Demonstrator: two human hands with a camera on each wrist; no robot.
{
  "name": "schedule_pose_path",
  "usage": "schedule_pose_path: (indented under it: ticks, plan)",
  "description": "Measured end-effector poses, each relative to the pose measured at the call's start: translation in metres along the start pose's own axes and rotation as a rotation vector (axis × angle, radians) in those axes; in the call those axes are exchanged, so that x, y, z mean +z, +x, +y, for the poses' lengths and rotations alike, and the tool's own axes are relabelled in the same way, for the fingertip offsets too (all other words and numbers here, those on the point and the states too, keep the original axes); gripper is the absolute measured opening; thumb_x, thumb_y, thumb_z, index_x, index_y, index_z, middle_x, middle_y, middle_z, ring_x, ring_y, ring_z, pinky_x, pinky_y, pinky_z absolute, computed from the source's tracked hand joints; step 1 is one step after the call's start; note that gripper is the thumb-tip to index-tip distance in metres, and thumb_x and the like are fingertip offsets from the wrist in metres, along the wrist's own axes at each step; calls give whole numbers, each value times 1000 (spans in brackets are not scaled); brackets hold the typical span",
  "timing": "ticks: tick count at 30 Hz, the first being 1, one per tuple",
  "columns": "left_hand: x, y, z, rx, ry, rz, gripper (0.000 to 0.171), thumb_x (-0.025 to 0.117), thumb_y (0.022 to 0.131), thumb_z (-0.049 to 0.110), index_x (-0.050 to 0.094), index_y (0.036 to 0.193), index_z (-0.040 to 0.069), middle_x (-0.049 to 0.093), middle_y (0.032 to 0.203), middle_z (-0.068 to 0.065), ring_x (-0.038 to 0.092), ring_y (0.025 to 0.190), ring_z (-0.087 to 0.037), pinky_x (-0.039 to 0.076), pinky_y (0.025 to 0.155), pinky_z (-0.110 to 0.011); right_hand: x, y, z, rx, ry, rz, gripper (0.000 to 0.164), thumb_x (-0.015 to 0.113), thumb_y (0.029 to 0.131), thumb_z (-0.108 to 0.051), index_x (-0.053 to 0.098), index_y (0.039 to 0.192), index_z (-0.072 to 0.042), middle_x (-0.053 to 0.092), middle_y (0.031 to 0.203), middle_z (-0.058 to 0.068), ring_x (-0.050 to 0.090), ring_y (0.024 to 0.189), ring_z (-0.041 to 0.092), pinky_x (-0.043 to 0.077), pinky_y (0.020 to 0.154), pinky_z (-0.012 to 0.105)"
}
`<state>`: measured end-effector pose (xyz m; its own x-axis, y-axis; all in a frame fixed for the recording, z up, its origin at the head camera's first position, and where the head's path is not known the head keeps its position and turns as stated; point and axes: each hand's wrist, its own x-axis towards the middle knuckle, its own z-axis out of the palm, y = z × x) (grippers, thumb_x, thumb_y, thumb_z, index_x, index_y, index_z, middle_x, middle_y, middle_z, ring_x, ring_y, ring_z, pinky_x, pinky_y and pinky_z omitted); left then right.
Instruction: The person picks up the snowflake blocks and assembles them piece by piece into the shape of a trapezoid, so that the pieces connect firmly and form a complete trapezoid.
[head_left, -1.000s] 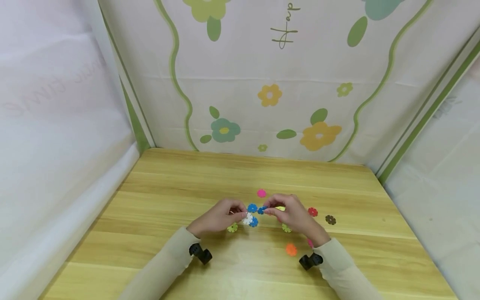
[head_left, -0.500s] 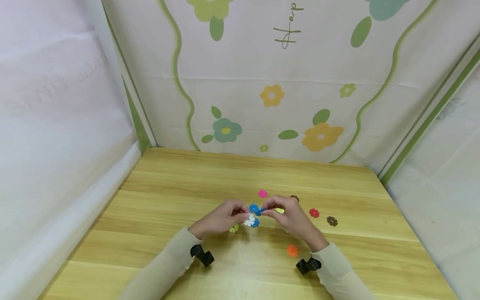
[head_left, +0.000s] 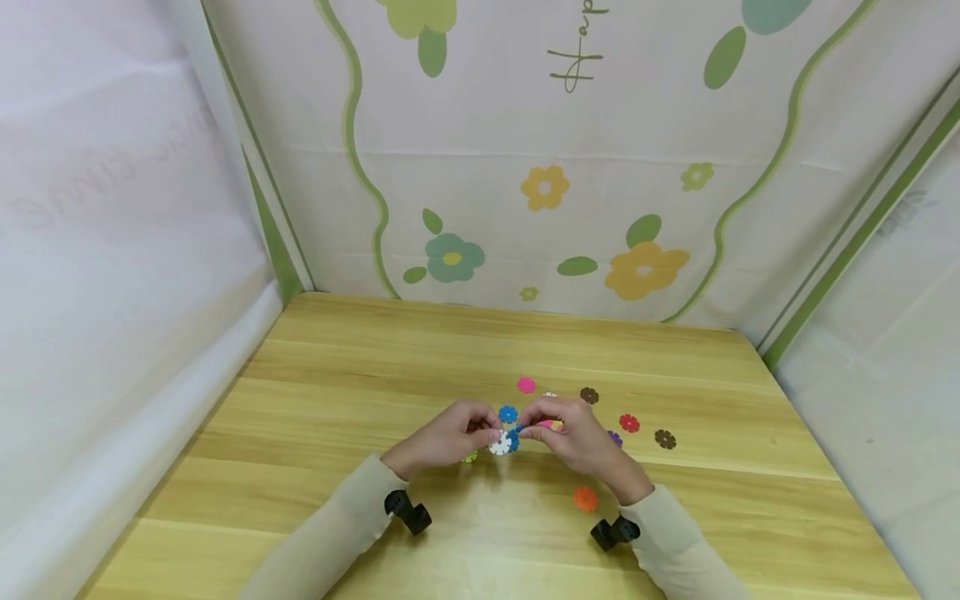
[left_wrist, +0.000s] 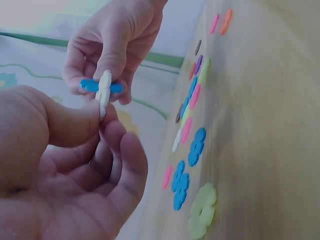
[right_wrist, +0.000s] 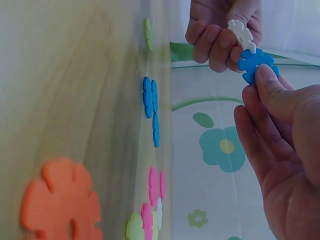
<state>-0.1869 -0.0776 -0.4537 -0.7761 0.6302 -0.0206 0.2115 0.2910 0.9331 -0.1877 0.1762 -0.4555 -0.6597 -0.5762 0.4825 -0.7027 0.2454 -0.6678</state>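
My left hand (head_left: 447, 435) pinches the white notched disc (right_wrist: 240, 34); my right hand (head_left: 573, 433) pinches the blue disc (right_wrist: 249, 64), edges meeting crosswise.

Light wood-grain table (head_left: 337, 375) holds flat plastic flower discs (head_left: 665, 439): orange one (head_left: 586, 499) nearside of right-hand fingers (head_left: 538, 409), red one (head_left: 629, 423) right, pink one (head_left: 527, 385) beyond.

Discs (head_left: 629, 423) lie around the right hand (head_left: 570, 429); left of the left hand (head_left: 446, 435), the bench (head_left: 315, 400) is passable to the wall (head_left: 127, 250).
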Motion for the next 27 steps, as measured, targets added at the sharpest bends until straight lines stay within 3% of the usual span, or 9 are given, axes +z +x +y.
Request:
schedule_pose_path:
  ticks: [8, 17, 27]
  plan:
    - [13, 1, 2, -64, -59, 122, 16, 58, 102, -3, 71, 92, -1, 63, 81, -8, 52, 68, -12, 45, 61, -22, 6, 1, -5, -77, -87, 24, 16, 79, 90, 2, 76, 97, -12, 78, 93, -1, 74, 84, 13, 64, 74, 31]
    - [19, -1, 8, -80, -37, 200, 16, 57, 95, -8, 71, 89, -2, 63, 79, -5, 50, 66, -13, 43, 59, -23, 14, 3, -9, -194, -200, 122, 26, 83, 80, 13, 74, 90, -9, 77, 86, 0, 75, 78, 13, 60, 75, 18]
    - [21, 0, 11, -133, -69, 252, 19, 53, 90, -11, 69, 92, -1, 63, 83, -7, 50, 68, -15, 42, 60, -23, 19, 6, -13, -228, -348, 177, 29, 87, 75, 14, 73, 87, -8, 77, 84, 1, 75, 78, 12, 60, 75, 17]
